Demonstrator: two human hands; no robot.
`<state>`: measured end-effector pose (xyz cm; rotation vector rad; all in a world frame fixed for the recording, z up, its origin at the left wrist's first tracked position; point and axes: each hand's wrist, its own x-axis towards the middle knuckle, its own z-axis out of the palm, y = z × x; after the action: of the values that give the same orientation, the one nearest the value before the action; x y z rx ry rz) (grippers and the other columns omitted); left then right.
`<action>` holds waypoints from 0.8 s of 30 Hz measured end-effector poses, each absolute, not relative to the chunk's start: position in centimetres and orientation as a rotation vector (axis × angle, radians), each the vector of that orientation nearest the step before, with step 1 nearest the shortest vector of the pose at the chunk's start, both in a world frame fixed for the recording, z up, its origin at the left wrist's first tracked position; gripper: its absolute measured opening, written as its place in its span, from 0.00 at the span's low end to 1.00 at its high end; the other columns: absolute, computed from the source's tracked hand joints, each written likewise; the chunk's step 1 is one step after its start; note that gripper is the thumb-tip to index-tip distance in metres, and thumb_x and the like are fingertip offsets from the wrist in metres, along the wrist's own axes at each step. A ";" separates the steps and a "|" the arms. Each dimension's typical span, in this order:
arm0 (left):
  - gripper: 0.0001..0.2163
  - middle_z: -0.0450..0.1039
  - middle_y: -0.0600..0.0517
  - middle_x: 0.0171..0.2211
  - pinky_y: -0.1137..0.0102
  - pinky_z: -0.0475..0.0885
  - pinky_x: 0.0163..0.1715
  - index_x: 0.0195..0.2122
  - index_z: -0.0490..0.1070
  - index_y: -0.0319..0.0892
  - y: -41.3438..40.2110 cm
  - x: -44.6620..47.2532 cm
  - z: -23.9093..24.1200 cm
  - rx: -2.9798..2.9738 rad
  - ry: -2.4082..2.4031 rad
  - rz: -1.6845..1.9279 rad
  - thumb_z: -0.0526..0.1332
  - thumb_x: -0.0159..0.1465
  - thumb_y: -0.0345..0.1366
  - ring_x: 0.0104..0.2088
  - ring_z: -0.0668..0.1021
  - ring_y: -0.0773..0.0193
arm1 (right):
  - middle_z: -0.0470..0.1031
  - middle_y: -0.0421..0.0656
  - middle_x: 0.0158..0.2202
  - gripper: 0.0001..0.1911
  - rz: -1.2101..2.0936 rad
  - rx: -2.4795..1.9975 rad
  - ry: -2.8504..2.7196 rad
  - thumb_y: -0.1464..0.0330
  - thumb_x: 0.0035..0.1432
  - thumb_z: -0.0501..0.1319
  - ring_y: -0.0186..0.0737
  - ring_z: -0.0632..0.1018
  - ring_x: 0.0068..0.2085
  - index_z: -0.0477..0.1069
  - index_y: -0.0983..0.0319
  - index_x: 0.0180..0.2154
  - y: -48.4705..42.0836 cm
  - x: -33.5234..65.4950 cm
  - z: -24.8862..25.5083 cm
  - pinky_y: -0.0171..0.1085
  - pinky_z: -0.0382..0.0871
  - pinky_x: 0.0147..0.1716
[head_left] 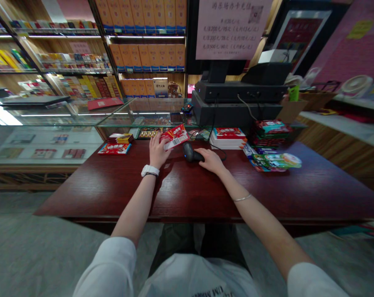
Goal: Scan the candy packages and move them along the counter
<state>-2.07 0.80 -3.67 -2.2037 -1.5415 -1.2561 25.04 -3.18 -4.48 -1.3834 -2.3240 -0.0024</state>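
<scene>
My left hand (159, 150) is closed on a red snack box (176, 135), tilted up above the desk with a barcode on its white edge. In my right hand (212, 160) is the handle of a black barcode scanner (190, 153), its head pointing left, close to the box. A blue light glows on the scanner. To the left lies another red box (114, 149) with several small yellow-and-red packets (120, 138) behind it. A stack of red-topped white boxes (228, 137) stands just beyond my right hand.
Green and blue packets (272, 160) and a pile of dark red packets (270, 133) lie right on the wooden desk (187, 198). A cash drawer (236, 111) and a monitor with a paper sign (230, 27) stand behind. A glass counter (143, 110) borders the back.
</scene>
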 end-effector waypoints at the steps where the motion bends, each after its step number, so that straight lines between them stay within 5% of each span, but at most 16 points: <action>1: 0.13 0.65 0.44 0.63 0.51 0.54 0.68 0.44 0.74 0.46 0.8 -2.2 -3.6 -2.189 -1.550 -1.267 0.68 0.57 0.36 0.65 0.66 0.48 | 0.73 0.47 0.58 0.31 -0.006 -1.368 -2.309 0.75 0.53 0.60 0.50 0.76 0.52 0.66 0.61 0.60 -3.2 25.1 -4.5 0.48 0.69 0.54; 15: 0.13 0.64 0.44 0.64 0.49 0.56 0.67 0.44 0.73 0.47 0.6 -2.7 -3.2 -2.141 -1.597 -1.299 0.67 0.58 0.38 0.65 0.65 0.47 | 0.75 0.52 0.56 0.27 0.063 -1.275 -1.865 0.58 0.62 0.58 0.54 0.76 0.56 0.64 0.61 0.60 -3.4 26.6 -2.3 0.54 0.70 0.56; 24: 0.12 0.65 0.44 0.64 0.50 0.57 0.66 0.43 0.74 0.47 0.4 -2.3 -3.4 -2.153 -1.579 -1.238 0.67 0.58 0.37 0.64 0.66 0.47 | 0.75 0.52 0.55 0.28 0.271 -1.185 -1.952 0.57 0.62 0.59 0.52 0.77 0.55 0.63 0.60 0.60 -3.6 27.1 -1.9 0.53 0.69 0.57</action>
<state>-2.28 0.40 -3.36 -2.1527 -1.5787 -1.2378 27.12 -3.61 -1.86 -1.1853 -1.9515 0.2709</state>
